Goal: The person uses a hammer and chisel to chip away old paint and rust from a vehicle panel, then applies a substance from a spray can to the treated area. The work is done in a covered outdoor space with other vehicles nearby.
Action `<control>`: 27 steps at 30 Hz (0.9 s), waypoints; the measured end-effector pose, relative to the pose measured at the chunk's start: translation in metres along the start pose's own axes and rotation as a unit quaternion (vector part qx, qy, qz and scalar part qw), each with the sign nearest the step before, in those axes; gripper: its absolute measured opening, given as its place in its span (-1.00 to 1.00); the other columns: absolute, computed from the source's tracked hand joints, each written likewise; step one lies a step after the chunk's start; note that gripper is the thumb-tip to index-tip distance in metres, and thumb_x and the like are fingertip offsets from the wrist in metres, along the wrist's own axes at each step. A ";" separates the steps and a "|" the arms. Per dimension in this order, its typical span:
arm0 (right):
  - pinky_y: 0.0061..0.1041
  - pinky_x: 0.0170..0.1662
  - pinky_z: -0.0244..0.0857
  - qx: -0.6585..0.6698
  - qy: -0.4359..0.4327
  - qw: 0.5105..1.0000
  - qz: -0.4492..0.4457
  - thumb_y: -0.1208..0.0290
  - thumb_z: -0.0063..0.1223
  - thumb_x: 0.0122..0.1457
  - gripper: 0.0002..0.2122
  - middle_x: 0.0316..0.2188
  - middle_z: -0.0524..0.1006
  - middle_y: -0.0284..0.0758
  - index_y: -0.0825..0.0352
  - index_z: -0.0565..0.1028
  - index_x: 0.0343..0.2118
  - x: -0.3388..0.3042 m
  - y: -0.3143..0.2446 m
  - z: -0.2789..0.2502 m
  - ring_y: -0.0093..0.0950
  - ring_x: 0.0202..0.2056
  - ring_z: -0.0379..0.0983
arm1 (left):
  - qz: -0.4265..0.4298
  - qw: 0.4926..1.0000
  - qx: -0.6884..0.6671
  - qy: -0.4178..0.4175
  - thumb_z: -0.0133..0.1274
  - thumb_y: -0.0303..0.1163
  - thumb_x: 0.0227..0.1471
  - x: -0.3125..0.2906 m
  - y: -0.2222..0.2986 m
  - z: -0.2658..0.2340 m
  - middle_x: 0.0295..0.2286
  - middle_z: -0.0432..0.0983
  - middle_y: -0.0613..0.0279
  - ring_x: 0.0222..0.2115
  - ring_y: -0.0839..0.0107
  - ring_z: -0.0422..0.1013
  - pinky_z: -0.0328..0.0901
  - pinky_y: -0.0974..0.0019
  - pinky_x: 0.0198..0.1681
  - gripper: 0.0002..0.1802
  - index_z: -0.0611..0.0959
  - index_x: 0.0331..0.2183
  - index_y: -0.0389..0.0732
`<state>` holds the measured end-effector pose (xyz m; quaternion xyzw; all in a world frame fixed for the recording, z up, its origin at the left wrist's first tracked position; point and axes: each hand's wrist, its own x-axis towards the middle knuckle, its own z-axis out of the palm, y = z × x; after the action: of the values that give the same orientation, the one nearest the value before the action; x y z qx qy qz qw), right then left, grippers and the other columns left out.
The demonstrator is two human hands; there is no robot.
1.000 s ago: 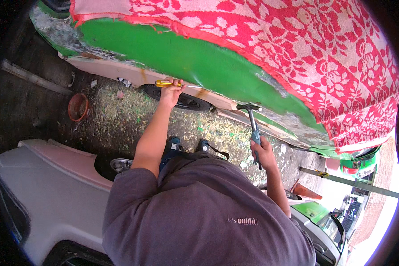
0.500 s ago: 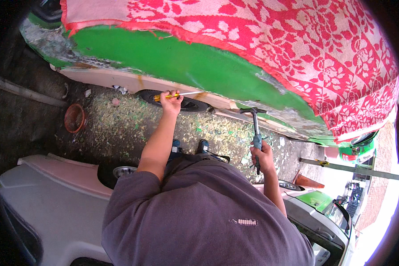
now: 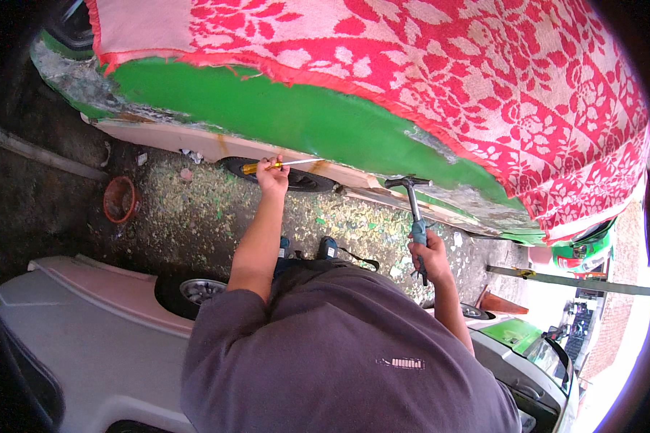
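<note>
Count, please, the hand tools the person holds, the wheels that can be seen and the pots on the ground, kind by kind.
Hand tools: 2, a yellow-handled screwdriver and a hammer
Wheels: 2, one under the green vehicle and one on the grey vehicle
Pots: 1, an orange pot
Total: 5

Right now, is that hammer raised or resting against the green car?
Raised: the hammer stands upright in the right hand, its head apart from the green car.

Woven red-and-white floral cloth [image 3: 426, 79] across the upper frame, coarse and matt. Beneath it, glossy green painted body panel [image 3: 282, 119], chipped and rusty along its lower edge. Amber translucent plastic screwdriver handle [image 3: 260, 167], bright metal shaft. Dull metal hammer head [image 3: 407, 182]. Rough, flake-strewn ground [image 3: 195, 216].
</note>
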<state>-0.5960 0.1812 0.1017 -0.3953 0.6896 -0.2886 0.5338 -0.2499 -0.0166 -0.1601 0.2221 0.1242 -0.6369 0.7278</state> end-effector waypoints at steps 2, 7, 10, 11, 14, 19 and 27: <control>-0.60 -0.67 0.10 0.000 -0.003 1.000 0.008 0.50 0.12 0.06 -0.85 -0.72 0.35 -0.47 0.35 0.44 -0.30 0.000 -0.006 -0.004 -0.66 -0.74 0.24 | -0.002 1.000 -0.002 -0.023 -0.04 -0.39 -0.12 -0.001 0.002 0.001 -0.59 0.33 0.43 -0.36 0.36 0.39 0.22 0.22 -0.39 -0.92 0.39 -0.51 0.02; -0.59 -0.67 0.10 0.006 -0.007 1.000 -0.006 0.51 0.13 0.05 -0.86 -0.71 0.35 -0.47 0.37 0.44 -0.32 0.003 -0.013 -0.010 -0.65 -0.74 0.24 | -0.007 0.999 -0.007 -0.031 0.02 -0.38 -0.04 0.003 0.003 0.000 -0.62 0.32 0.47 -0.41 0.44 0.37 0.19 0.24 -0.43 -0.90 0.42 -0.49 0.03; -0.59 -0.67 0.10 0.017 -0.015 1.000 -0.014 0.53 0.13 0.04 -0.85 -0.70 0.36 -0.47 0.38 0.44 -0.31 0.006 -0.011 -0.010 -0.65 -0.74 0.24 | -0.018 1.000 -0.019 -0.011 0.07 -0.37 -0.01 0.006 0.000 -0.005 -0.64 0.31 0.50 -0.42 0.48 0.37 0.18 0.26 -0.44 -0.87 0.44 -0.49 0.03; -0.59 -0.67 0.10 0.023 -0.019 0.999 -0.017 0.54 0.13 0.04 -0.85 -0.70 0.36 -0.47 0.38 0.44 -0.31 0.007 -0.010 -0.009 -0.65 -0.74 0.24 | -0.020 0.999 -0.025 -0.006 0.09 -0.37 0.00 0.006 -0.001 -0.009 -0.64 0.31 0.51 -0.43 0.49 0.37 0.18 0.26 -0.45 -0.86 0.44 -0.49 0.03; -0.59 -0.67 0.10 0.016 -0.017 1.000 -0.002 0.54 0.12 0.04 -0.83 -0.70 0.36 -0.47 0.39 0.45 -0.29 0.007 -0.009 -0.005 -0.65 -0.74 0.24 | -0.028 0.997 -0.043 -0.050 0.09 -0.40 -0.03 0.002 -0.003 -0.012 -0.64 0.29 0.50 -0.43 0.48 0.36 0.18 0.26 -0.45 -0.86 0.43 -0.49 0.02; -0.58 -0.65 0.10 -0.014 -0.024 1.000 0.005 0.52 0.12 0.05 -0.82 -0.66 0.37 -0.46 0.40 0.45 -0.27 0.010 -0.014 0.008 -0.65 -0.71 0.25 | -0.014 1.000 -0.007 -0.011 0.06 -0.42 -0.05 -0.001 -0.005 0.002 -0.61 0.25 0.48 -0.42 0.46 0.35 0.16 0.27 -0.43 -0.83 0.38 -0.47 0.02; -0.36 -0.25 0.33 -0.306 -0.034 0.943 -0.129 0.41 0.16 0.00 -0.51 -0.39 0.52 -0.08 0.44 0.31 0.01 0.046 -0.063 0.053 -0.31 -0.36 0.49 | -0.032 0.999 0.000 -0.011 0.02 -0.49 -0.03 0.002 -0.003 0.015 -0.60 0.27 0.47 -0.43 0.46 0.36 0.20 0.30 -0.45 -0.81 0.38 -0.46 0.05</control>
<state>-0.5356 0.1104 0.1162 -0.6347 0.6694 -0.1167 0.3680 -0.2541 -0.0261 -0.1488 0.2112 0.1232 -0.6625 0.7080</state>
